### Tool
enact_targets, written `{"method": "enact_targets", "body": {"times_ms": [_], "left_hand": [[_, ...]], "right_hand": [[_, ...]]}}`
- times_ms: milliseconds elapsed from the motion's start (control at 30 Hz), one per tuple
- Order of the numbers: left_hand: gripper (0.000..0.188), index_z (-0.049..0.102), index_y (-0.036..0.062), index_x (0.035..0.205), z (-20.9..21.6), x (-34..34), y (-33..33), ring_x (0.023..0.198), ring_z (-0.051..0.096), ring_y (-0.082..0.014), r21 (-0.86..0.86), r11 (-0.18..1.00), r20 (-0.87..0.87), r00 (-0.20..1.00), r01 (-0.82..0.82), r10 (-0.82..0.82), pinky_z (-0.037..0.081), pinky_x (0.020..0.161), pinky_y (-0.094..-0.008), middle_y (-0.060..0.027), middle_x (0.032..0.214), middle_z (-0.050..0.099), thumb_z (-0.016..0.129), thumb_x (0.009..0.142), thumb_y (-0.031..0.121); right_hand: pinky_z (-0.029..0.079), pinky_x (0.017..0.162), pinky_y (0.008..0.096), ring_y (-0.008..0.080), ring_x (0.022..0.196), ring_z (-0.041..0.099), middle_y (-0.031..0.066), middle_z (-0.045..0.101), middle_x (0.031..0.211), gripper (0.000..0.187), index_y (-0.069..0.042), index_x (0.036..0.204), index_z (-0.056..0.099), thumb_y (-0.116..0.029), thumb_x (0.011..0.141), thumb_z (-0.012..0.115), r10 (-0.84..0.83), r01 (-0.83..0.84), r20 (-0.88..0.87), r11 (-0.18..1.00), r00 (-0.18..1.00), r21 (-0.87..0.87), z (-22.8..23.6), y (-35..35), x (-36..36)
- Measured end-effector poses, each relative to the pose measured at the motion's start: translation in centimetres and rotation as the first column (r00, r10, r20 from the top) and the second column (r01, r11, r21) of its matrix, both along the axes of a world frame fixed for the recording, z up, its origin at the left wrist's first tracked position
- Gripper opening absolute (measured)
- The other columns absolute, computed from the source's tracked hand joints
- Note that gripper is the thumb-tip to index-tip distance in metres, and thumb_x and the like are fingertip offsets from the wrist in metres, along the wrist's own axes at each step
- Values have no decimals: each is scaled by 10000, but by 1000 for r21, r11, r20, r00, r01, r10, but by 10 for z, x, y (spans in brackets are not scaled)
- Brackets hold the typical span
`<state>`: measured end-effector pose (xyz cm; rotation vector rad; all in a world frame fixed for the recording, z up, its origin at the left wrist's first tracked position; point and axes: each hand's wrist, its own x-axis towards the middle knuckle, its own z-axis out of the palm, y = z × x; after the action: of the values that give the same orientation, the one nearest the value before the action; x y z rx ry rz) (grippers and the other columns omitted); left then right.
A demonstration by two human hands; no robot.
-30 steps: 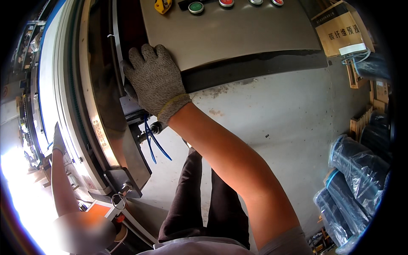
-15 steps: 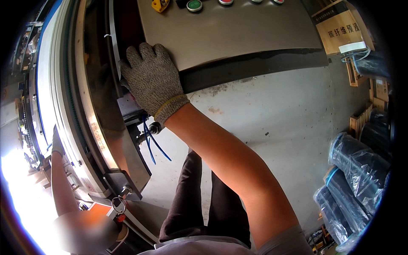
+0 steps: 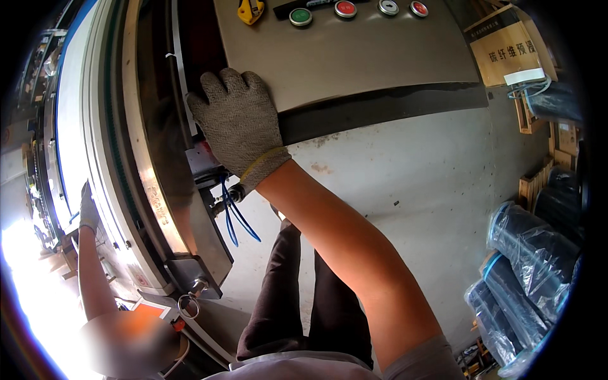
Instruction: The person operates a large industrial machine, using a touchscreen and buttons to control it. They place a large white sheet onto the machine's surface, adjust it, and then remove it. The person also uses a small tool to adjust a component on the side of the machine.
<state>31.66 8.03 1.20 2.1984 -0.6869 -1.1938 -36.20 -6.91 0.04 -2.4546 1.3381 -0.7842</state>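
Note:
My right hand (image 3: 239,123), in a grey knit work glove with a yellow cuff edge, lies palm down beside the left edge of a grey metal control panel (image 3: 354,60). Its fingers are spread and point away from me; the fingertips bend down slightly, and the surface beneath the palm is hidden. A thin blue cable (image 3: 229,218) hangs in a loop by a dark fitting (image 3: 233,195) just below the wrist. Green (image 3: 301,16) and red (image 3: 346,9) push buttons sit on the panel beyond the hand. My left hand is out of view.
A long machine rail (image 3: 149,171) runs along the left, ending in a metal bracket (image 3: 193,275). Past it, a co-worker's gloved hand (image 3: 87,209) reaches forward. A yellow tool (image 3: 251,10) rests on the panel. Plastic-wrapped rolls (image 3: 532,259) and a carton (image 3: 506,47) stand at right.
The view has shifted slightly, so more of the panel and its buttons shows. My right hand keeps about the same place beside the panel edge.

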Motion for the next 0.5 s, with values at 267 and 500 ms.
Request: {"method": "enact_targets", "body": {"times_ms": [267, 500], "left_hand": [[706, 298, 237, 1532, 28, -150, -32, 1342, 429, -314, 311, 856, 675, 538, 414, -505, 412, 1094, -399, -168, 1496, 369, 583, 913, 52], [765, 296, 262, 1528, 34, -153, -26, 1273, 482, -394, 320, 828, 752, 408, 459, -517, 445, 1048, -442, -197, 1449, 414, 663, 878, 96]], "right_hand": [[371, 1042, 455, 304, 1230, 463, 69, 532, 1355, 339, -112, 1171, 687, -264, 883, 594, 131, -139, -75, 984, 989, -111, -4, -1, -1], [361, 1065, 456, 323, 1289, 437, 81, 504, 1414, 353, -92, 1171, 682, -275, 889, 577, 164, -168, -81, 985, 983, -47, 9, 0, 4]]}}
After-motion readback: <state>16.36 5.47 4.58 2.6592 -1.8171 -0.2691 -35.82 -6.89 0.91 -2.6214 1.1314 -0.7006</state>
